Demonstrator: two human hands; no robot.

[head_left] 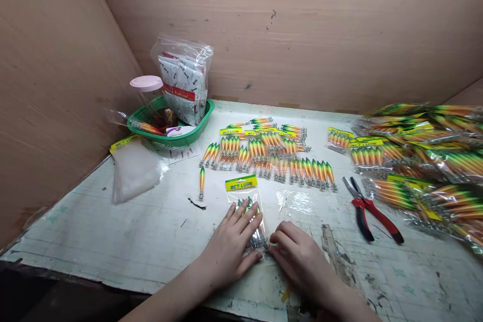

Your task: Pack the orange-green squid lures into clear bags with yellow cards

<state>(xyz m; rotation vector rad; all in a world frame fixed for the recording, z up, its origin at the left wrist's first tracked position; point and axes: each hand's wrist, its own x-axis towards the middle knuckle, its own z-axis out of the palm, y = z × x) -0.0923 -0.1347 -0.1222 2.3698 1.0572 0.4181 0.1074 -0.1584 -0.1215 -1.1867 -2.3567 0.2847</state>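
Observation:
A clear plastic bag (242, 183) with a yellow "BCT LURE" header lies on the table, with several green-and-orange fishing lures inside. My left hand (236, 239) rests flat over the lures in it, fingers stretched out and slightly spread. At the bag's lower right corner, my right hand (300, 256) has its fingers curled in a pinch at the edge; the fingertips are partly hidden. One loose lure (202, 183) lies to the left of the bag. Beyond both hands, rows of loose and bagged lures (269, 153) cover the middle of the table.
Red-handled pliers (372, 211) lie at right, beside a heap of filled lure bags (426, 161). On the left are unfilled header bags (138, 171) and a green basket (192, 136) holding a pink-lidded jar (146, 83) and packets (181, 85). Wooden panels (264, 35) enclose the back.

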